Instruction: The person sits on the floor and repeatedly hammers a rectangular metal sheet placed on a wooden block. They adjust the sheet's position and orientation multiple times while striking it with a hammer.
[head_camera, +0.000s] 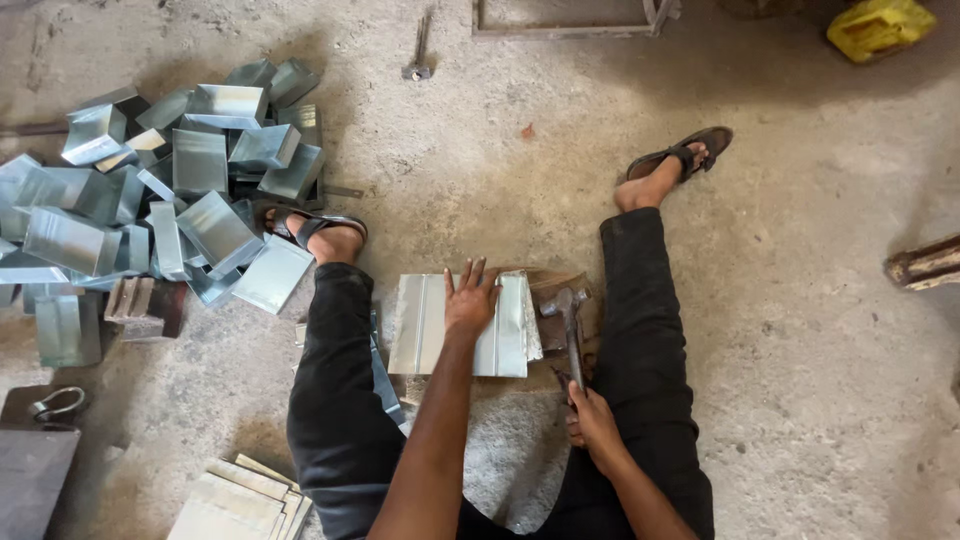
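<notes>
I sit on a concrete floor with my legs spread. A flat galvanised metal sheet (425, 325) lies between them. My left hand (470, 298) presses flat on the sheet with its fingers spread. Just right of the sheet, my right hand (592, 420) grips the handle of a hammer (570, 318). The hammer's head rests near the sheet's right edge, over a brown block beneath.
A heap of bent metal sheet boxes (150, 190) fills the left, touching my left sandal (310, 225). Flat sheets (240, 500) are stacked at the bottom left. Another hammer (418, 50) lies far ahead. A yellow bag (880, 25) sits at top right, a wooden piece (925, 263) at right.
</notes>
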